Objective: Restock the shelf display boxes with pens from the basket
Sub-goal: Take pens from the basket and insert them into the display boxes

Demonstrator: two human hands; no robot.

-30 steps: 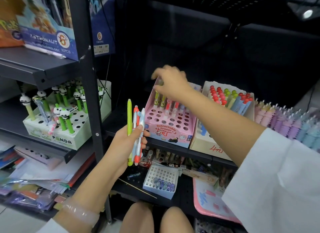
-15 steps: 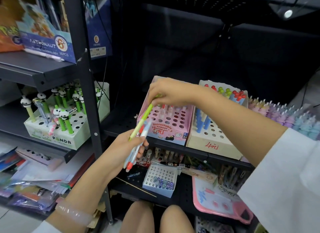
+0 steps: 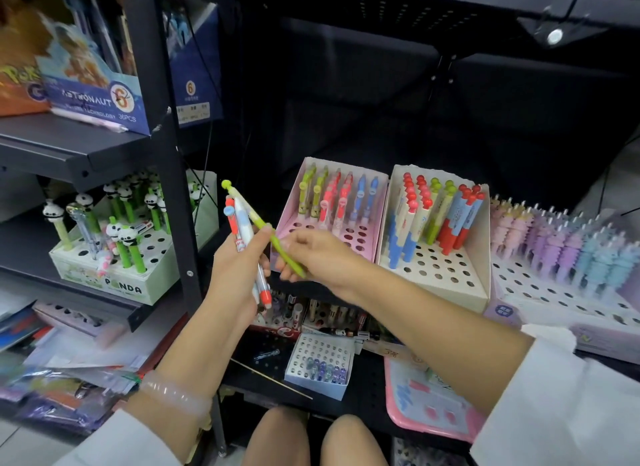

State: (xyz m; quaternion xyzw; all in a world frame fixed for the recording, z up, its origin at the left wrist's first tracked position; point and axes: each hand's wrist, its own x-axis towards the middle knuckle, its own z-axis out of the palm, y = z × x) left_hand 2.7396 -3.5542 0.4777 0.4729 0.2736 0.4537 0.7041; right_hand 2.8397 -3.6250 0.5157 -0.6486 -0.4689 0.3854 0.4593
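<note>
Green pen pinched by right hand, bundle gripped by left hand; best seated upright beside the greens in pink box.

The white-green box reads "PANDA"; the blue carton reads "36PCS" and "6".

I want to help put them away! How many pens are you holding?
3: a green pen pinched between the left hand and right hand, plus a white pen and red pen in the left hand. More may hide behind.
</note>
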